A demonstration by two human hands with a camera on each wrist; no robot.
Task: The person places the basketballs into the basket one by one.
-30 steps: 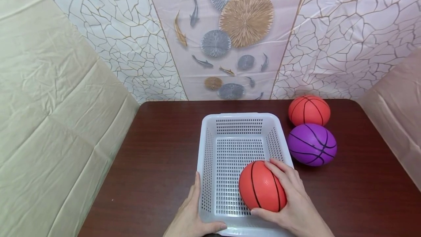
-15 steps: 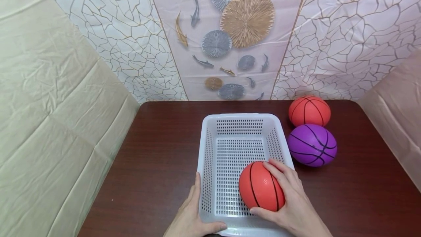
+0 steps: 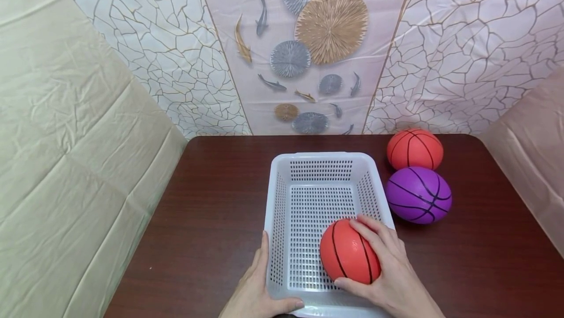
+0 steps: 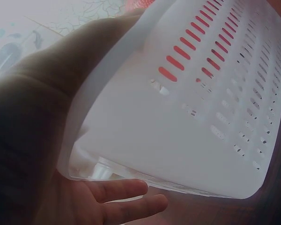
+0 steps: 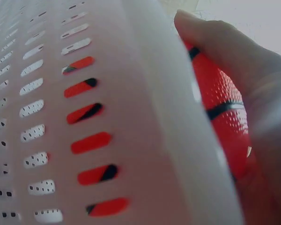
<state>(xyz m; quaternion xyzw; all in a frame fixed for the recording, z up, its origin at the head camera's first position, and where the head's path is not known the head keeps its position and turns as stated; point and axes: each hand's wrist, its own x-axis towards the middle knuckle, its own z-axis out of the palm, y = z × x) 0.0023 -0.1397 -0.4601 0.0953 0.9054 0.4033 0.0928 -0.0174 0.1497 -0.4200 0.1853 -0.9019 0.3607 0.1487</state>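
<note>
A red ball [image 3: 349, 252] with black lines sits inside the front right of a white perforated basket [image 3: 274, 210]. My right hand [image 3: 389, 269] grips it from the right, thumb at its near side and fingers over its top. The same ball [image 5: 220, 110] shows beyond the basket wall in the right wrist view, and red shows through the slots. At the basket's front left corner, my left hand [image 3: 260, 281] holds the rim, thumb along the front edge. The left wrist view shows that hand [image 4: 98, 187] around the basket's corner.
Right of the basket, a purple ball [image 3: 418, 195] lies close to its side, with a second red ball [image 3: 415, 149] just behind. The dark brown table [image 3: 211, 210] extends to both sides. Patterned cloth [image 3: 328, 29] hangs behind it.
In my right hand the red ball has turned slightly and its black lines have shifted left. The left hand, the basket and the other balls have stayed in place.
</note>
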